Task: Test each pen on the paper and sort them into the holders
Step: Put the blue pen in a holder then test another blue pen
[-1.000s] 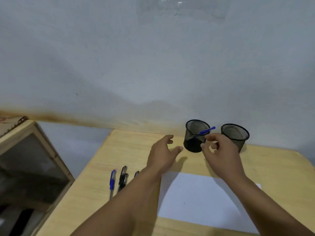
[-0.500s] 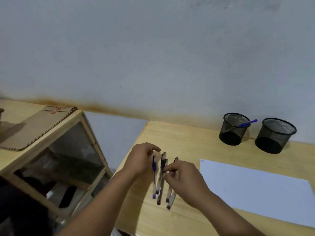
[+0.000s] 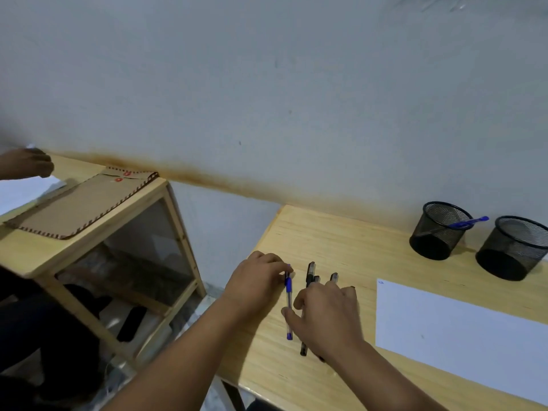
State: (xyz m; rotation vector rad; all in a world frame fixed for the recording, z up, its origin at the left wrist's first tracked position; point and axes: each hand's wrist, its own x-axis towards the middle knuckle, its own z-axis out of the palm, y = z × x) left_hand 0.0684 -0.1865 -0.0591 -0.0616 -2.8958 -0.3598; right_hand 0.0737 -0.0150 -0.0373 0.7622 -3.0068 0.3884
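Several pens lie in a row near the left end of the wooden table (image 3: 341, 241). My left hand (image 3: 255, 281) pinches the cap end of a blue pen (image 3: 288, 295) that lies on the wood. My right hand (image 3: 327, 317) lies over the black pens (image 3: 310, 272), with its thumb and forefinger closed on the blue pen's barrel. A white paper sheet (image 3: 462, 330) lies to the right. At the back right stand two black mesh holders: the left holder (image 3: 436, 232) has a blue pen (image 3: 470, 223) leaning in it, and no pen shows in the right holder (image 3: 511, 250).
A wooden side cabinet (image 3: 175, 221) with a glass panel stands left of the table, across a gap. A brown envelope (image 3: 80, 207) lies on top of it. At the far left another person's hand (image 3: 28, 166) rests by a white sheet (image 3: 23, 192).
Both hands left the holders, with a blue pen staying in the left one, and came to the pen row. My left hand took the blue pen's cap end; the view swung left.
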